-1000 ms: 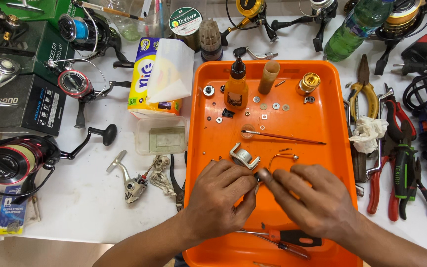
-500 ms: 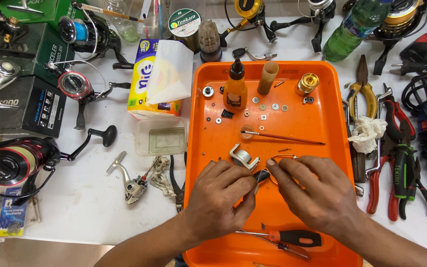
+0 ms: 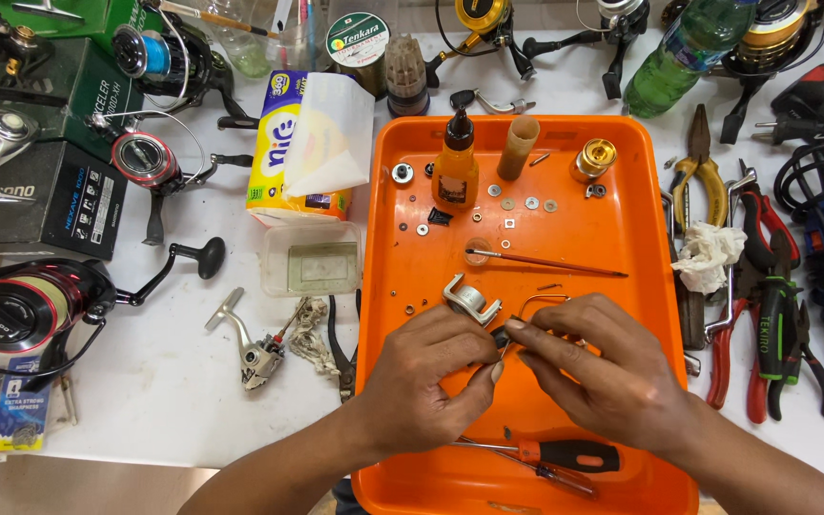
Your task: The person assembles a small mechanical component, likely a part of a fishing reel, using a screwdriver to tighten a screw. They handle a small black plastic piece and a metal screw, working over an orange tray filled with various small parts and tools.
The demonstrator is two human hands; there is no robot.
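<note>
1. Seen from above, a white worktable (image 3: 174,401) is crowded with fishing reels and tools, with an orange plastic tray (image 3: 388,286) at its centre.
2. Both of the person's hands meet over the near half of the tray, fingertips touching around a small dark part (image 3: 500,337).
3. The left hand (image 3: 426,381) is curled, its thumb and fingers pinched on the part from the left.
4. The right hand (image 3: 607,372) is also curled, its forefinger and thumb pinching the same part from the right. The part is too small and too covered to make out its shape.
5. Just beyond the left hand's knuckles lies a silver metal reel piece (image 3: 469,298), and a thin bent wire (image 3: 541,300) shows just beyond the right hand.
6. Farther off on the tray lies a fine brush (image 3: 545,259), pointing left to right.
7. At the far end of the tray stand an orange oil bottle (image 3: 455,172), a tan tube (image 3: 517,148) and a gold spool cap (image 3: 593,157), with small washers scattered between them.
8. At the near end of the tray, below the hands, lies a screwdriver (image 3: 550,453) with an orange and black handle.
9. To the right of the tray are pliers (image 3: 698,172) and a crumpled white rag (image 3: 708,257).
10. To the left are a clear plastic box (image 3: 312,259), a yellow tissue pack (image 3: 302,143) and a black and red reel (image 3: 21,310).
</note>
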